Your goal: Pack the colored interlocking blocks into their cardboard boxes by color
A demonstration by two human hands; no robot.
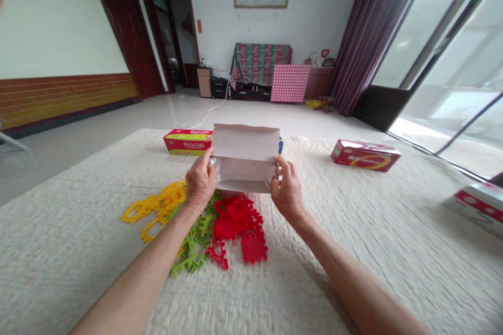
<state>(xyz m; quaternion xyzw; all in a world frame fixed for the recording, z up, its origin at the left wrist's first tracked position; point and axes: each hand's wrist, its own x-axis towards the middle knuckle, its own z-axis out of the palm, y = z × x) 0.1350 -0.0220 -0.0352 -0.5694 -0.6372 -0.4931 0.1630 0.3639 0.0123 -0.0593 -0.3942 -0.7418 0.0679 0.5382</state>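
Between my two hands is a cardboard box, its lid flap raised and its pale, bare inside facing me. My left hand grips its left end, fingers closed on the edge. The right end is pinched by my right hand, thumb inside and fingers outside. Below the box, on the quilted cover, lie loose interlocking plastic pieces: a heap of red pieces, green pieces partly behind my left forearm, and yellow pieces to the left.
A red and yellow box lies behind my left hand; a bit of blue shows behind the held box. Another red box rests at the right, and a red and white box at the far right. The quilted cover spreads underneath.
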